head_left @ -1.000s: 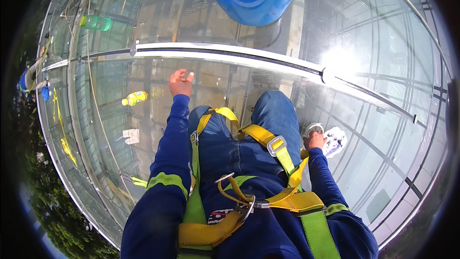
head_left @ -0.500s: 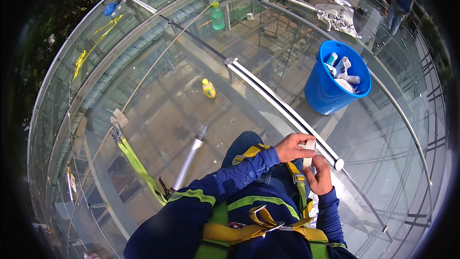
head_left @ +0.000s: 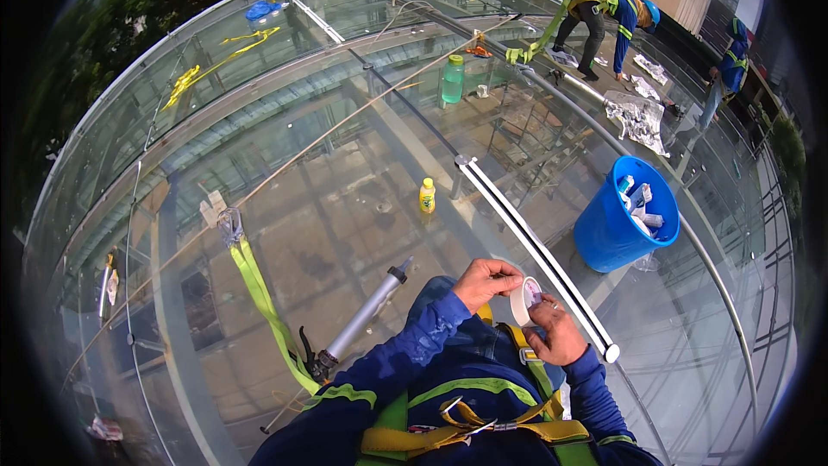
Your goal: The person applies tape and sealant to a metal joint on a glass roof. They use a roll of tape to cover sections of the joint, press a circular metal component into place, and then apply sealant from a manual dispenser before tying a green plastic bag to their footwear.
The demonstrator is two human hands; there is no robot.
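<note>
Head view: a person in blue work clothes and a yellow-green harness (head_left: 483,427) looks down at their own two hands over a curved glass roof (head_left: 345,216).
Left hand: the left hand (head_left: 486,280) is curled, its fingers pinched on the top edge of a roll of white tape (head_left: 523,300).
Right hand: the right hand (head_left: 556,332) comes up from below, thumb and fingers pressed against the lower side of the same roll.
Roll of white tape: held upright between the two hands, just above the person's knees and just beside the near end of the rail.
Rail: a long white-and-dark metal rail (head_left: 535,250) runs on the glass from upper left to lower right, ending in a round cap near the right hand.
Caulking gun: a grey caulking gun (head_left: 362,311) lies on the glass to the left of the left forearm, its nozzle pointing up and away.
Strap: a yellow-green strap (head_left: 259,293) lies left of the gun, running to a metal ring farther up the glass.
Yellow bottle: a small yellow bottle (head_left: 427,196) stands on the glass beyond the hands, near the far end of the rail.
Blue bucket: a blue bucket (head_left: 625,220) stands right of the rail, holding tubes and white bits.
Green bottle: a green bottle (head_left: 452,79) stands farther off, well apart from the hands.
Crumpled sheeting: silvery crumpled sheeting (head_left: 638,116) lies beyond the bucket.
Other people: a worker (head_left: 604,13) in blue with a harness bends over at the upper right; more figures stand at the roof's far rim.
</note>
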